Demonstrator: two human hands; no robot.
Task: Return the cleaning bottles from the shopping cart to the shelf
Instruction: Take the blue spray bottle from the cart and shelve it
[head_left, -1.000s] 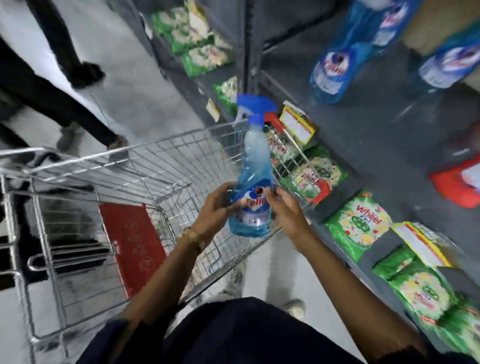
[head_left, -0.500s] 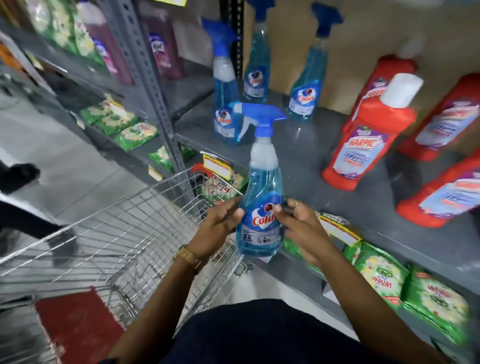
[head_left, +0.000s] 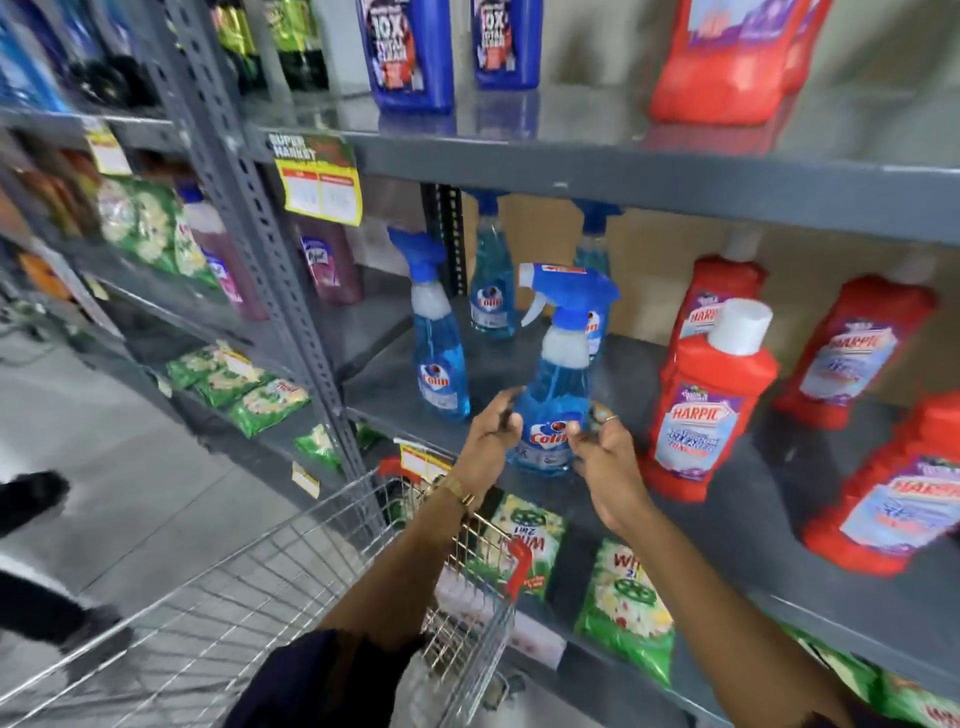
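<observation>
Fingers: left hand and right hand curl loosely against the spray bottle; whether they grip it I cannot tell.
Bottle: upright at the shelf's front edge.
Handling: liquid-heavy, slick plastic; hold the waist.

We see even, fairly bright indoor light from above, with soft glare on the grey shelf surface and dim shadow beneath it. Motion blur smears the left edge and the red bottles at right. Wide-angle distortion bends the uprights; the centre stays sharpest.
</observation>
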